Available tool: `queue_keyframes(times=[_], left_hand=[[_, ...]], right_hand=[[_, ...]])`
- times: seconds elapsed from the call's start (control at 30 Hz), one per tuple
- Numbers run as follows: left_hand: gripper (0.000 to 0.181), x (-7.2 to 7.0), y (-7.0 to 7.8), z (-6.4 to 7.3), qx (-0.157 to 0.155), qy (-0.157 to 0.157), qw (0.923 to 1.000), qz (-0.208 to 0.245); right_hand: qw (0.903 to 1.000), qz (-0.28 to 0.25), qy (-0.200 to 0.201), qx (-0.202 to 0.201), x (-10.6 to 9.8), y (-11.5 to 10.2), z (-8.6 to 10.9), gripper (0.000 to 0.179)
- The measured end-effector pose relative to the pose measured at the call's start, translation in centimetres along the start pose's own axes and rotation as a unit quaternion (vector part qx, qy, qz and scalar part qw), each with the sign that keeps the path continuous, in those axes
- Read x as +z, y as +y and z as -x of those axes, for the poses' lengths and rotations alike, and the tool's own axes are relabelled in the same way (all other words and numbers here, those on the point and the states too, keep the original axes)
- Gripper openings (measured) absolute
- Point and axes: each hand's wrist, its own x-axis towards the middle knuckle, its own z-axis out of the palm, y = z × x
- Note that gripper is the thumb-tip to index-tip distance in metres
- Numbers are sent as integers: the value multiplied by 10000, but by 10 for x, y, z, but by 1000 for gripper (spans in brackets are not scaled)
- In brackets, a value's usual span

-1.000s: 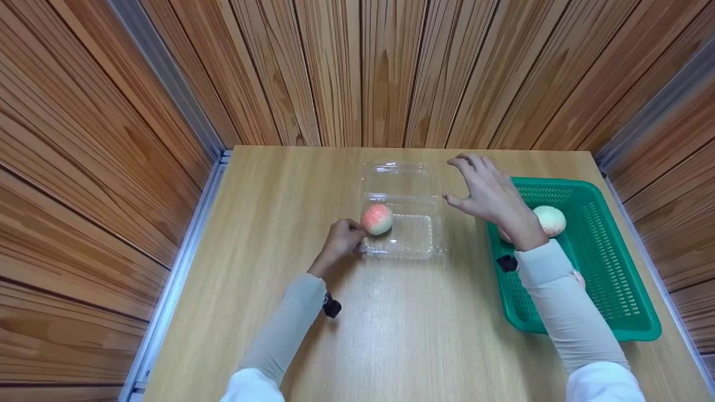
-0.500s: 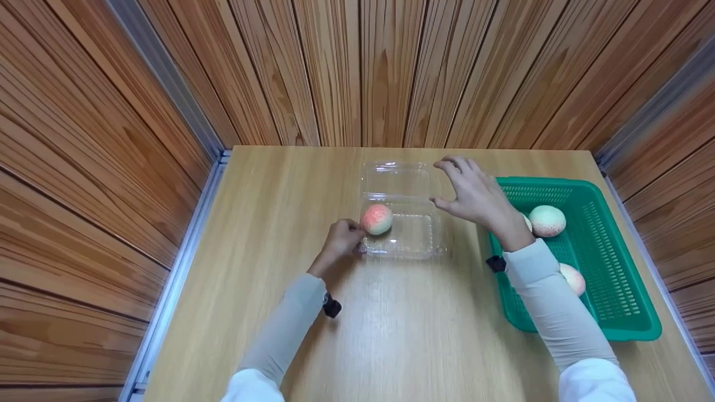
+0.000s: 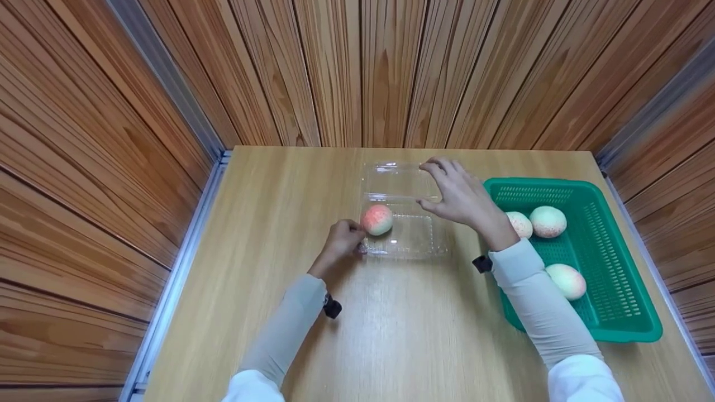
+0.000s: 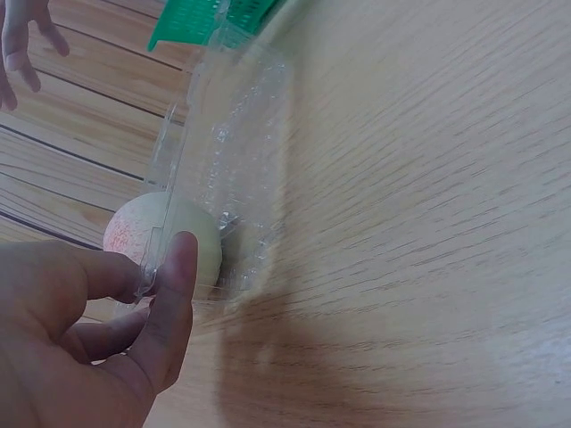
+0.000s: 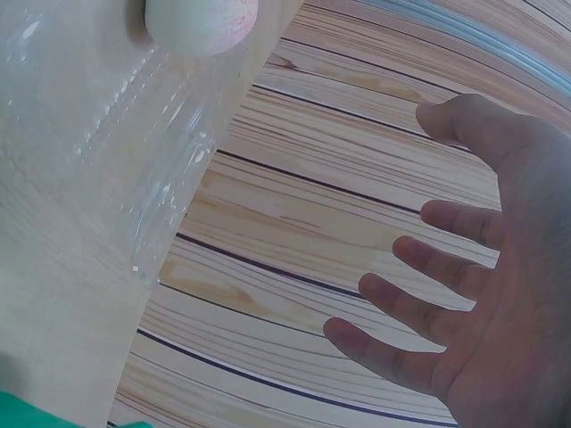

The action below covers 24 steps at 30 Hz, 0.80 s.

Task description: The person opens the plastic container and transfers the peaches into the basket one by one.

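A clear plastic clamshell box [image 3: 410, 237] lies unfolded on the table, its lid [image 3: 391, 180] turned back toward the far edge. One pink-and-cream peach [image 3: 377, 219] sits in the left part of its base. My left hand [image 3: 342, 239] pinches the box's rim at the left between thumb and fingers, right beside the peach; the left wrist view shows the thumb [image 4: 178, 267] on the rim. Above the right side of the box hovers my right hand [image 3: 461, 195], fingers spread and holding nothing. The right wrist view shows its fingers [image 5: 415, 308] apart from everything.
At the right stands a green plastic basket [image 3: 620, 245] with several peaches in view, including one peach [image 3: 548, 221] toward the back and another peach [image 3: 567, 281] by the right sleeve. Wood-panelled walls [image 3: 385, 72] close off the table's back and sides.
My right hand has moved left from over the basket's edge toward the box, uncovering more peaches in the basket. The left hand, box and its peach have stayed in place.
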Motion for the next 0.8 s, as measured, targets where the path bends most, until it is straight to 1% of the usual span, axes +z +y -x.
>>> queue_keyframes(times=[0.2,0.3,0.43,0.57,0.8], left_hand=[[17,2,-2,-1,258,151,9995,-69],[15,3,-3,-2,341,218,9992,-8],[15,3,-3,-2,328,243,9992,22],[16,3,-2,-2,248,215,9995,1],[18,2,-1,0,335,229,9992,-47]], right_hand=[[10000,-32,-2,-88,4,-4,-3,74],[9999,8,7,-128,7,-6,-5,73],[9999,3,-22,-153,10,-10,-8,73],[9998,1,-83,-196,13,-14,-10,74],[9992,16,-68,-390,17,-20,-13,74]])
